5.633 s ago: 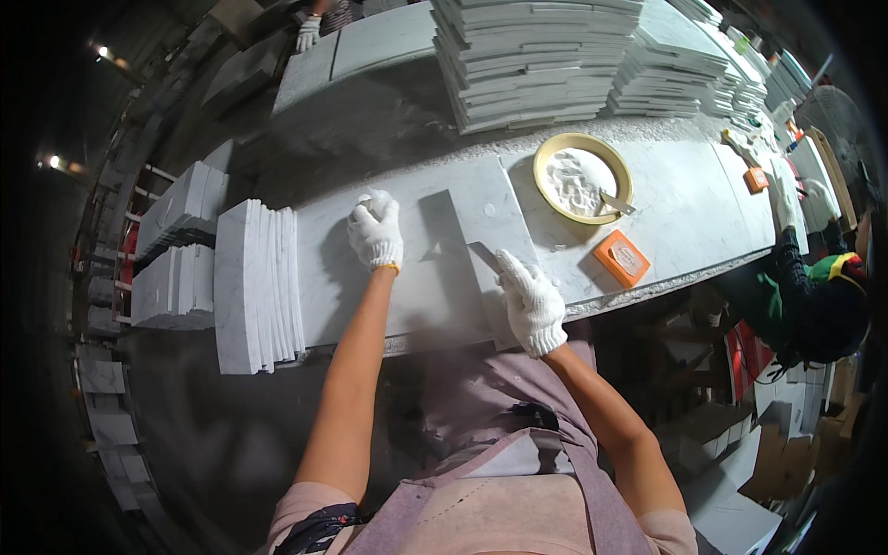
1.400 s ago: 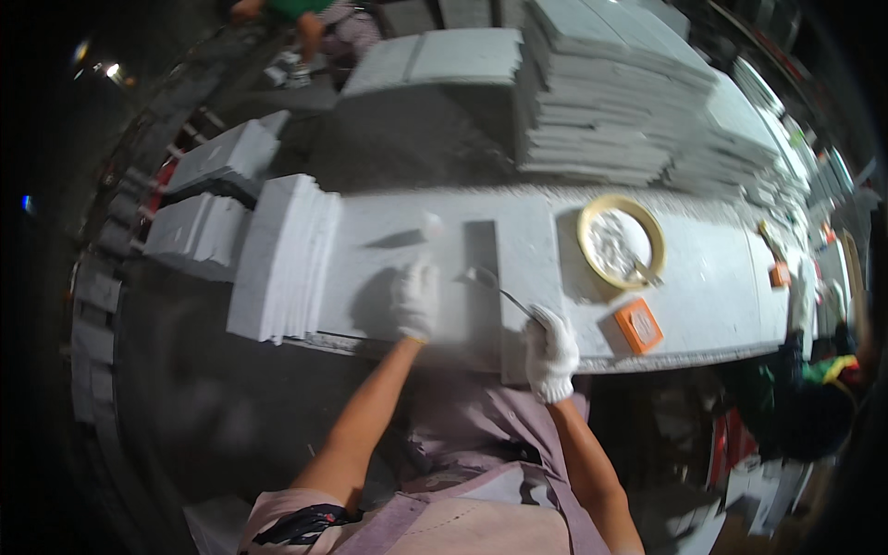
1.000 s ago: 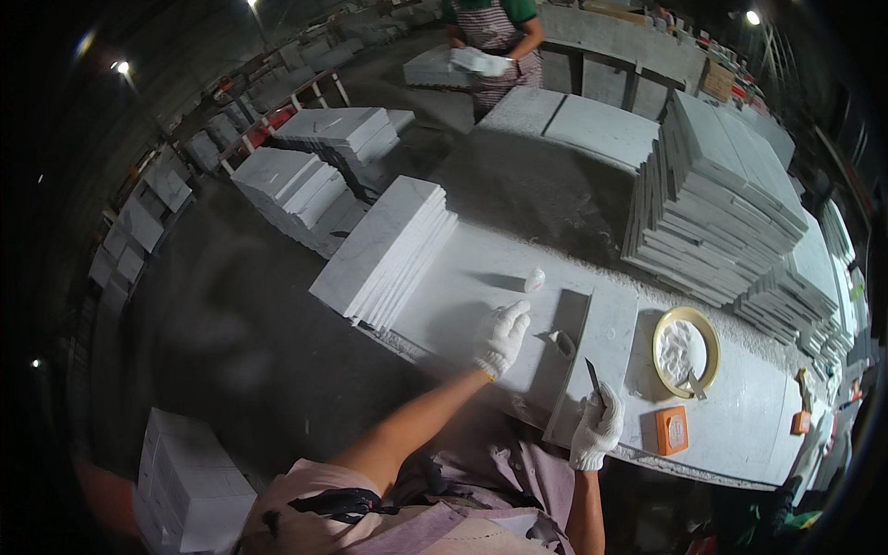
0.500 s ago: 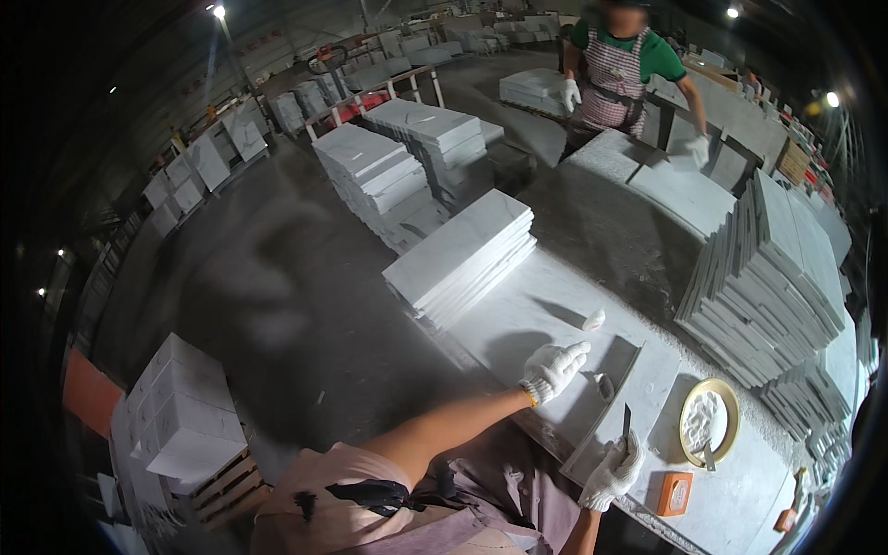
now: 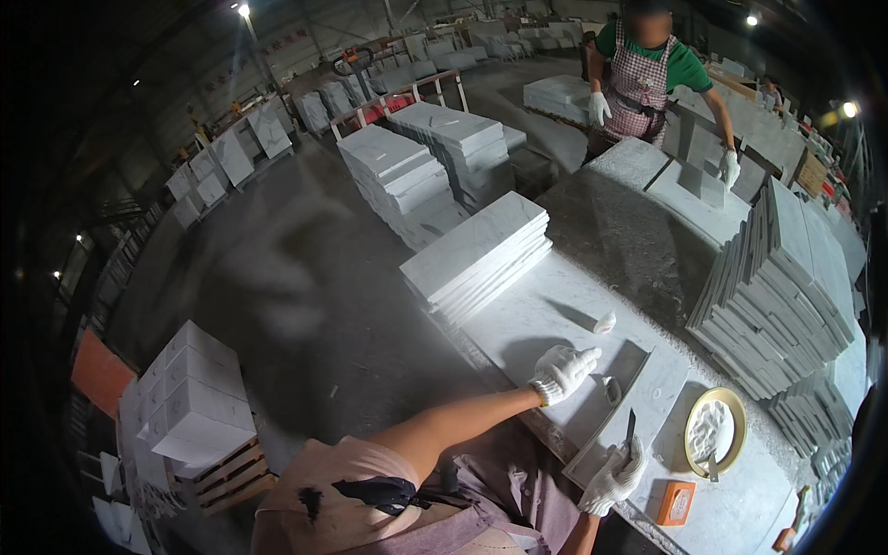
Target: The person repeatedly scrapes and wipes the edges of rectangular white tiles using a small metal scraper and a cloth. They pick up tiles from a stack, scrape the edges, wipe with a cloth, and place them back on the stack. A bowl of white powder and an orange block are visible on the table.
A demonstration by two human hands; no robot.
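My right hand (image 5: pixel 614 479), in a white knit glove, is closed around a putty knife (image 5: pixel 631 429) with a dark blade pointing up and away. It is at the near end of a long pale marble strip (image 5: pixel 638 398) on the worktable. Over the table, left of the strip, my gloved left hand (image 5: pixel 564 374) reaches out with its fingers extended; nothing shows in it. A small whitish piece (image 5: pixel 611 390) sits between that hand and the strip. Beyond the hand, a small white tube-like object (image 5: pixel 604 323) casts a long shadow.
Right of the strip are a yellow-rimmed bowl (image 5: pixel 694 437) of white paste with a scraper and an orange box (image 5: pixel 676 504). Marble slabs are stacked at the table's far end (image 5: pixel 476 250) and at the right (image 5: pixel 777 277). Across, a gloved co-worker (image 5: pixel 638 88) handles a small slab (image 5: pixel 705 183).
The whole view has shifted slightly right and down. Across the way, the co-worker's hand now steadies a small slab standing on the table. My hands keep nearly the same pose over the table.
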